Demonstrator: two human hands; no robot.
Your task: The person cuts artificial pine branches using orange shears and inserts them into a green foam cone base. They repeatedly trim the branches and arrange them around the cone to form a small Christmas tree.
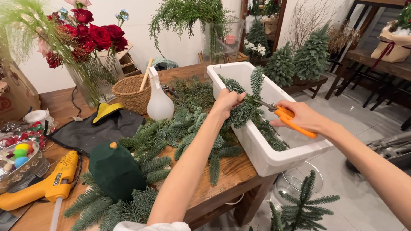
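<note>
Counter [222, 171]: a wooden top that carried nearly everything, seen from above.
White tub [274, 160]: a long rectangular bin that sat at the counter's right end, partly over the edge, with cut greenery inside.
Fir cuttings [171, 137]: loose green branches that lay spread over the counter between the tub and the green cone.
Vase of roses [92, 79]: a ribbed glass vase that stood at the back left, filled with red roses.
Green cone [114, 171]: a dark foam shape that rested on the cuttings near the front edge.
Wicker basket [132, 92]: stood just beside the vase.
Glue gun [45, 186]: yellow, lay at the front left.
Spray bottle [159, 102]: white, stood upright beside the basket.
Fir sprig [246, 109]: was held up over the tub, touching both the hand and the blades.
Left hand [227, 102]: fingers were clenched round the sprig's lower part.
Right hand [304, 117]: fingers were closed on the handles of the scissors.
Orange scissors [284, 116]: blades pointed left, meeting the sprig's stem.
</note>
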